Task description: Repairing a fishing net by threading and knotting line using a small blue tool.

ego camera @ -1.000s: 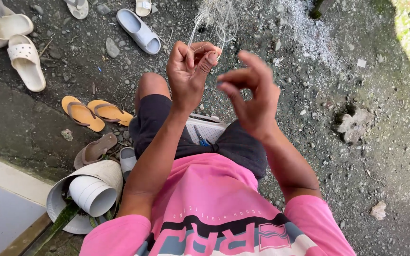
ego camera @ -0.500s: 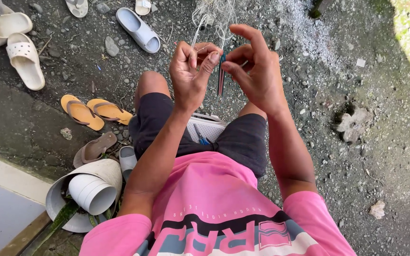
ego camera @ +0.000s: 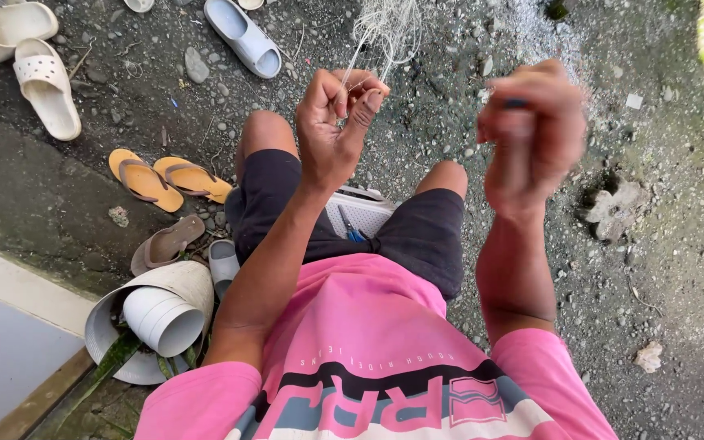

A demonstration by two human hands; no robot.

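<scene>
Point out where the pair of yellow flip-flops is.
In the head view, the yellow flip-flops lie on the gravel ground at left, beside the person's knee, above the white pipe pieces.

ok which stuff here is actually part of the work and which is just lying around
In use:
left hand pinching the pale net
right hand, blurred, gripping a dark tool

Lying about:
yellow flip-flops
white sandals
grey clog
white pipe pieces

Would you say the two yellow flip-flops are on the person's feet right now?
No, the two yellow flip-flops lie on the gravel ground beside the person's left knee.
</scene>
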